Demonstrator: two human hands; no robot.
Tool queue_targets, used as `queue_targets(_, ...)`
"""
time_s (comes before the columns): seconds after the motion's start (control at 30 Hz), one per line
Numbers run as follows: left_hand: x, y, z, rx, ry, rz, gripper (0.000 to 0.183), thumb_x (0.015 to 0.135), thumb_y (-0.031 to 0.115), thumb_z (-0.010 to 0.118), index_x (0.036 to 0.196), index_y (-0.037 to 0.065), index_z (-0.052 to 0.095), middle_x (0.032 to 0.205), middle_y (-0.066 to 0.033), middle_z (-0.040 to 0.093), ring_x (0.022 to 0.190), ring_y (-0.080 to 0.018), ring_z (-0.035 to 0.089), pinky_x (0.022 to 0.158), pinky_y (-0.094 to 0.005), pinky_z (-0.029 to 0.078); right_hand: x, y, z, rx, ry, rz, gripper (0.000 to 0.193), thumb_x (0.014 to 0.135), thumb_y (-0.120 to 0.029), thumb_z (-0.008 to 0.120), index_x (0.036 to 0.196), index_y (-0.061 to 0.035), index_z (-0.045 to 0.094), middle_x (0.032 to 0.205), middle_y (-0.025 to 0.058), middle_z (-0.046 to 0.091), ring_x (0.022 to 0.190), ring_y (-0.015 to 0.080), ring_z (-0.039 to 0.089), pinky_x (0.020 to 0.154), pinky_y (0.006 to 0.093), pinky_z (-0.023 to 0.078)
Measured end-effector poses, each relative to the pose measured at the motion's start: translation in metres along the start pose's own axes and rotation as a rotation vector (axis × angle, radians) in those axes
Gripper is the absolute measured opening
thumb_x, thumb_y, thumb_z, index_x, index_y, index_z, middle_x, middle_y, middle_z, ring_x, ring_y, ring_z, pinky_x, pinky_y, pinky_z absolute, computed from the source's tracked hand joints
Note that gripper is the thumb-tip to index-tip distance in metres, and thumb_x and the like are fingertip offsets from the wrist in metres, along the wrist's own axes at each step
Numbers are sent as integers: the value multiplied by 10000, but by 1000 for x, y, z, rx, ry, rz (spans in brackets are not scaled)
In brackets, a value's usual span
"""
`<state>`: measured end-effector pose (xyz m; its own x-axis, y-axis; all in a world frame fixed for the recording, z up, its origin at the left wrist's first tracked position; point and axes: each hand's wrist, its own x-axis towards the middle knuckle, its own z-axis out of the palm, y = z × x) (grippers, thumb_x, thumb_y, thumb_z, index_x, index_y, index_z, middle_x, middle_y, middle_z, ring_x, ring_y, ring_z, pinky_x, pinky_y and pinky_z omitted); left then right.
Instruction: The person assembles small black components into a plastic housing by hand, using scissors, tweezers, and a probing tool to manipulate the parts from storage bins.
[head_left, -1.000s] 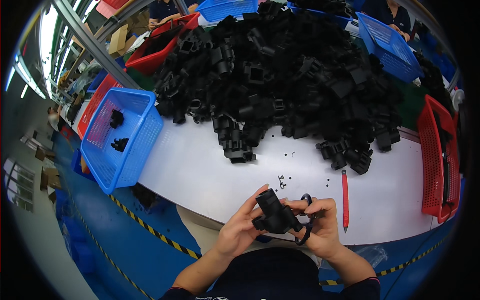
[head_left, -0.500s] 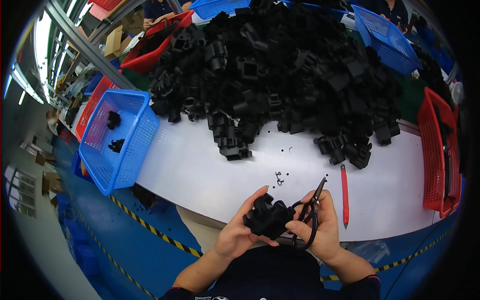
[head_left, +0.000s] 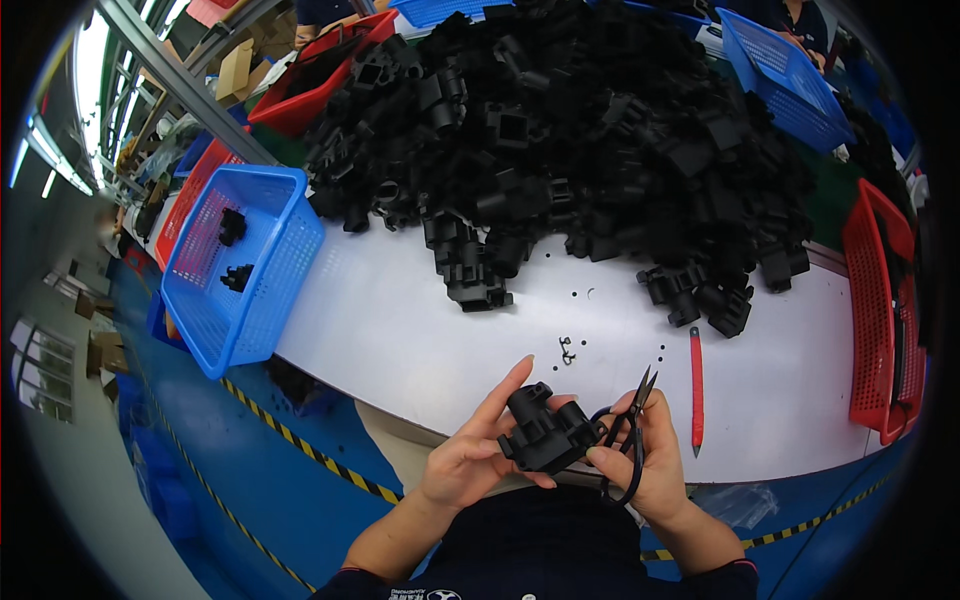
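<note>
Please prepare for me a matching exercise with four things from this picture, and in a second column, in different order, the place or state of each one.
Things:
1. scissors
2. blue basket at the left
3. red pen-like tool
4. larger black part

Places or states:
A. lies on the white table
B. in the left hand
C. in the right hand
D. contains two small black pieces

Right pairs: 1-C, 2-D, 3-A, 4-B

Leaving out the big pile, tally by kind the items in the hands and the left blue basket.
Black plastic parts: 3 (1 in left hand, 2 in blue basket)
Black scissors: 1 (right hand)
Total: 4
</note>
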<state>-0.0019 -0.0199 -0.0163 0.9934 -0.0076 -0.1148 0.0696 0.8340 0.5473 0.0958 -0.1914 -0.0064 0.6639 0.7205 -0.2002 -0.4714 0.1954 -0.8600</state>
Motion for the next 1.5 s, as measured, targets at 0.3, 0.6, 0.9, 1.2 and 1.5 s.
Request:
queue_targets(0.3, -3, 1, 2, 189, 73, 106, 848, 728, 270, 487, 1422, 103, 29, 1351, -342, 223, 1210, -391, 381, 942, -472, 373, -6, 17, 0, -193, 11, -97, 404, 751, 21, 635, 1050, -51, 373, 897, 62, 509, 836, 121, 532, 758, 264, 447)
queue_targets(0.6, -4, 0, 4, 544, -18, 203, 845, 714, 31, 613, 1409, 127, 142, 1314, -294, 324, 1181, -320, 413, 982, -426, 344, -10, 27, 1, -289, -27, -141, 400, 738, 34, 620, 1050, -43, 382, 962, 85, 510, 918, 161, 539, 862, 320, 428)
queue_targets(0.9, -5, -2, 2, 603, -145, 293, 816, 770, 12, 592, 1416, 117, 105, 1400, -219, 245, 1256, -298, 330, 1036, -404, 251, -9, 27, 2, -226, -66, -187, 422, 738, 74, 581, 1069, -45, 347, 980, 104, 500, 936, 173, 530, 874, 329, 416)
queue_targets(1.2, -1, -2, 1, 592, -33, 287, 909, 708, 72, 629, 1421, 139, 68, 1332, -296, 298, 1198, -335, 397, 1001, -446, 315, -13, 20, 3, -187, -115, -248, 444, 756, 78, 580, 1089, -58, 319, 989, 123, 501, 927, 178, 527, 842, 326, 417)
queue_targets(1.5, 3, -13, -2, 88, 162, 0, 785, 775, 266, 468, 1413, 68, 56, 1266, -291, 372, 1137, -335, 466, 967, -425, 365, -15, 7, 14, -175, -74, -204, 414, 758, 34, 596, 1061, -87, 341, 1056, 200, 549, 854, 176, 563, 797, 309, 436)
